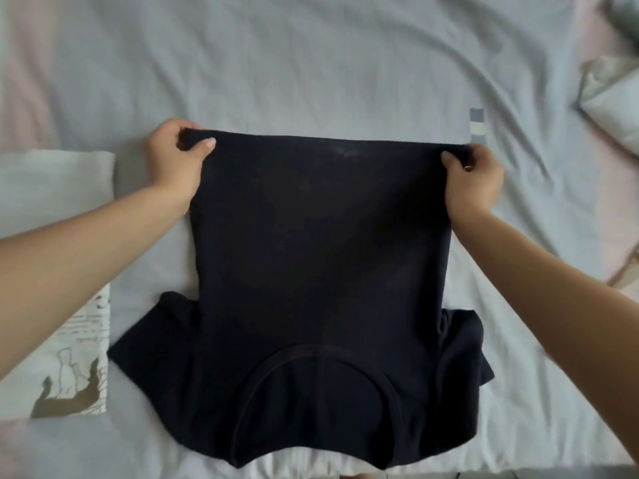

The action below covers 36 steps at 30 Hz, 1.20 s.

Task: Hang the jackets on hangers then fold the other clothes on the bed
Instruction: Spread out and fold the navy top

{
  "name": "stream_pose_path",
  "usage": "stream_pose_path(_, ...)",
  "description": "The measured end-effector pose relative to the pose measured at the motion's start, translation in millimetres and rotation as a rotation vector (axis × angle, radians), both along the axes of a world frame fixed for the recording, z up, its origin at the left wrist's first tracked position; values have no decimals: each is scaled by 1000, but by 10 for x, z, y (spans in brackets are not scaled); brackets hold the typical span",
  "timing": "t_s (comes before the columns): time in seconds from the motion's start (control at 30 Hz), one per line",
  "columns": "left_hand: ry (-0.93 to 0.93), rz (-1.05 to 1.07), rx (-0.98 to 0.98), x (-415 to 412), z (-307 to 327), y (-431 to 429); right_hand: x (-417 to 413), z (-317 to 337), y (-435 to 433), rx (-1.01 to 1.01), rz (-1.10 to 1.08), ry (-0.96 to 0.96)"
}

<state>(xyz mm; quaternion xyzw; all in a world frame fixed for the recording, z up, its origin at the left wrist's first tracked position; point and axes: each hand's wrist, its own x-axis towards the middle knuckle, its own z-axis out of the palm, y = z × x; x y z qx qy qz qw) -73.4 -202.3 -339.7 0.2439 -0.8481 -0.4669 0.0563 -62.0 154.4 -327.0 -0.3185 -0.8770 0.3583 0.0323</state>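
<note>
Black T-shirt point(318, 257) lies spread on the bed point(311, 63), collar toward the near edge, far hem corners pinched by left hand point(173, 164) and right hand point(475, 181); folded white printed cloth point(83, 368) at the bed's left edge bears script too small to read.

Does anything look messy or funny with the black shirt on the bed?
Nothing is torn or spilled. The black shirt is spread out, with the left hand and right hand pinching its far hem corners. Only the sleeve on the right side looks bunched near the body, and the bed sheet is wrinkled.
</note>
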Motion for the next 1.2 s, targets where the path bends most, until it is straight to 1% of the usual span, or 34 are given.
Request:
stream_pose_path(0.03,3,6,-43,-18,-37,19,-12,-26,-23,81,7,-29)
stream_pose_path(0.07,0,1,-148,-10,-51,62,-9,-50,-75,170,16,-41)
stream_pose_path(0.1,10,-28,-328,21,-51,128,26,-66,-164,261,49,-28)
stream_pose_path(0.13,38,-92,-516,90,-16,217,96,-65,-288,348,124,34)
stream_pose_path(0.17,91,-217,-648,160,6,332,144,-78,-427,414,268,126)
stream_pose_path(0.2,156,-422,-709,289,37,449,238,-78,-566,451,479,225)
stream_pose_path(0.23,209,-675,-768,404,10,544,325,-120,-687,460,748,294)
stream_pose_path(0.27,230,-913,-845,522,-43,612,407,-183,-768,469,1023,308)
stream_pose_path(0.3,209,-1087,-925,597,-122,627,463,-250,-805,494,1254,277)
stream_pose_path(0.33,144,-1176,-979,623,-176,621,477,-317,-785,531,1405,220)
stream_pose_path(0.37,68,-1198,-1001,590,-212,592,426,-359,-724,591,1459,176)
stream_pose_path(0.43,-35,-1148,-1022,421,-243,549,215,-411,-558,724,1394,134)
stream_pose_path(0.5,-114,-1072,-1055,184,-217,549,-66,-374,-399,782,1275,61)
stream_pose_path(0.6,-256,-931,-980,-196,-175,604,-401,-296,-294,747,1057,-149)
stream_pose_path(0.63,-291,-889,-935,-301,-145,634,-455,-249,-313,721,1007,-188)
stream_pose_path(0.67,-311,-866,-877,-380,-113,655,-477,-209,-353,674,992,-180)
stream_pose_path(0.7,-282,-855,-808,-423,-74,668,-470,-153,-396,625,1007,-119)
stream_pose_path(0.77,-67,-859,-653,-394,21,690,-386,-41,-474,595,1077,54)
stream_pose_path(0.8,41,-881,-583,-356,62,710,-341,-25,-497,584,1095,90)
stream_pose_path(0.83,104,-907,-527,-307,83,721,-296,-18,-515,552,1086,87)
stream_pose_path(0.87,123,-917,-489,-268,84,730,-273,-10,-530,502,1048,52)
stream_pose_path(0.93,78,-897,-476,-257,76,743,-296,19,-565,385,952,-34)
stream_pose_path(1.03,-72,-923,-527,-375,86,787,-409,51,-582,329,908,-115)
stream_pose_path(1.13,-184,-993,-544,-455,151,838,-428,99,-535,341,877,-141)
stream_pose_path(1.2,-199,-1016,-488,-458,183,834,-384,115,-468,433,851,-130)
